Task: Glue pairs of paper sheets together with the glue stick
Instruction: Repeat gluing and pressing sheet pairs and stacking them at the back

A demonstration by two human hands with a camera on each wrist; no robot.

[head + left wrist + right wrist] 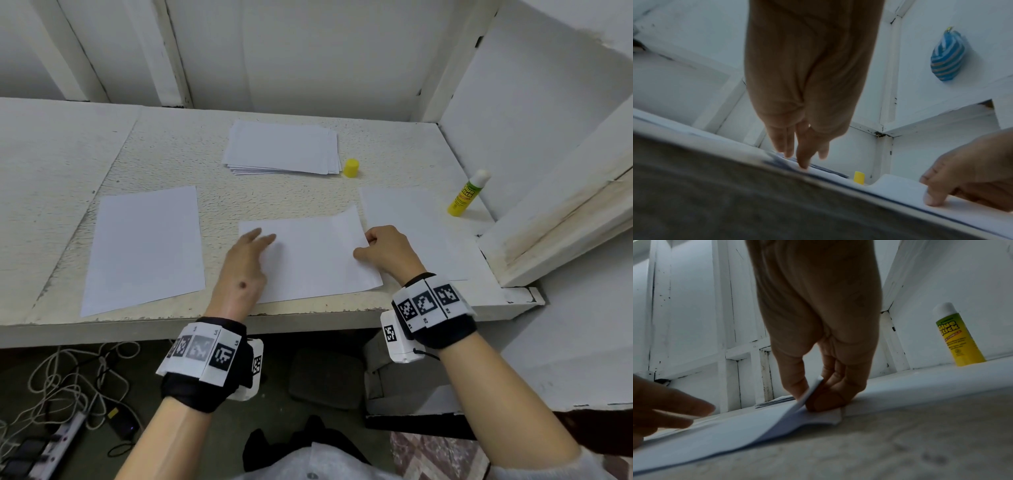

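Note:
A white sheet (308, 260) lies near the table's front edge between my hands. My right hand (383, 250) pinches its right edge, which curls up between thumb and fingers (797, 386). My left hand (253, 250) hovers with straight fingers over the sheet's left part; one fingertip (803, 164) touches paper. Another sheet (418, 226) lies under and to the right of it. A third sheet (144, 246) lies at the left. The uncapped yellow glue stick (467, 195) stands at the right, its yellow cap (351, 168) beside the paper stack (284, 147).
The white table (171, 150) is walled by white panels behind and a slanted board (561, 212) at the right. Cables and a power strip (58, 442) lie on the floor below. A blue striped pouch (947, 56) hangs on the wall.

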